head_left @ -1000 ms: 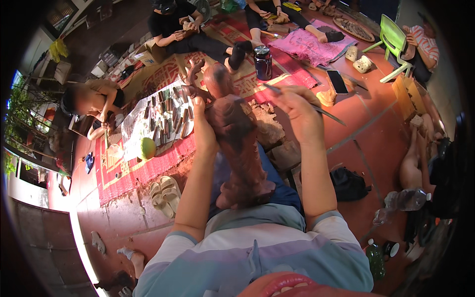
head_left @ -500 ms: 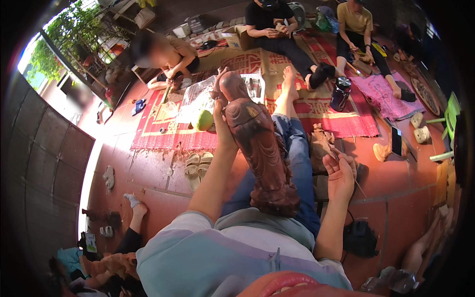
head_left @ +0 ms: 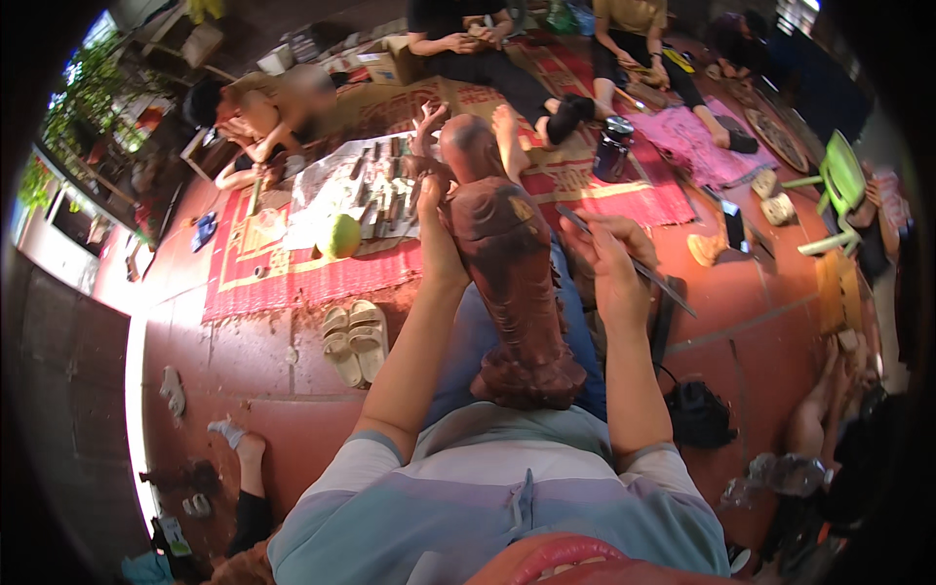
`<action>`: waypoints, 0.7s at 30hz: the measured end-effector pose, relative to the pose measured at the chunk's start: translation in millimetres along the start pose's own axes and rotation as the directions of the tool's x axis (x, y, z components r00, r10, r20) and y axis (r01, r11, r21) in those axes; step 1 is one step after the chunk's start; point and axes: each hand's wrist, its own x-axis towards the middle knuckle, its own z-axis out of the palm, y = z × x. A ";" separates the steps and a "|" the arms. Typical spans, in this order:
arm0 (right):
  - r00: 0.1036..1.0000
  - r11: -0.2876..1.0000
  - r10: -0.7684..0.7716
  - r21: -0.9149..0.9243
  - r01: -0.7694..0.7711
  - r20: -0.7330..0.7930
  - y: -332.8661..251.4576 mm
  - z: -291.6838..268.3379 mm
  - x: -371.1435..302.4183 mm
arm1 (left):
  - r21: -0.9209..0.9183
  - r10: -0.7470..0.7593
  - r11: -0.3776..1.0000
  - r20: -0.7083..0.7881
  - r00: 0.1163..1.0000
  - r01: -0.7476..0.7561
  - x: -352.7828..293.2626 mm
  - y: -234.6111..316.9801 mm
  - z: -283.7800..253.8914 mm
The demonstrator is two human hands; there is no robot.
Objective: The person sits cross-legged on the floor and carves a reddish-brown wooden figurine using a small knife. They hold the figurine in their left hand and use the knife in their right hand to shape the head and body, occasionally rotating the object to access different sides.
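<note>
Fingers and a head escape us
We lose most fingers of the left hand (head_left: 442,244) behind the carved wooden figure (head_left: 512,263); at the patterned mat's (head_left: 302,283) far edge, the black-shirted person (head_left: 450,21) is cut off above.

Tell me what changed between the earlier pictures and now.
Compared with half a second ago, the right hand, with the thin tool, has moved up and leftward, closer to the brown statue. Nothing was picked up or let go. The left hand still holds the statue; the green fruit and sandals stayed put.
</note>
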 end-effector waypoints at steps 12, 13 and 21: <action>0.965 0.882 -0.257 -0.419 0.215 -0.047 -13.1 0.4 28.8 | 0.067 -0.124 0.990 0.054 0.991 0.120 6.3 -52.6 45.0; 0.962 0.855 -0.274 -0.457 0.245 0.003 -10.7 -1.7 27.8 | 0.073 -0.107 0.992 0.046 0.993 0.104 6.7 -51.3 45.7; 0.986 0.985 -0.087 -0.162 0.064 -0.139 -27.6 -1.2 38.5 | 0.186 -0.133 0.977 0.134 0.982 0.107 7.1 -49.6 49.7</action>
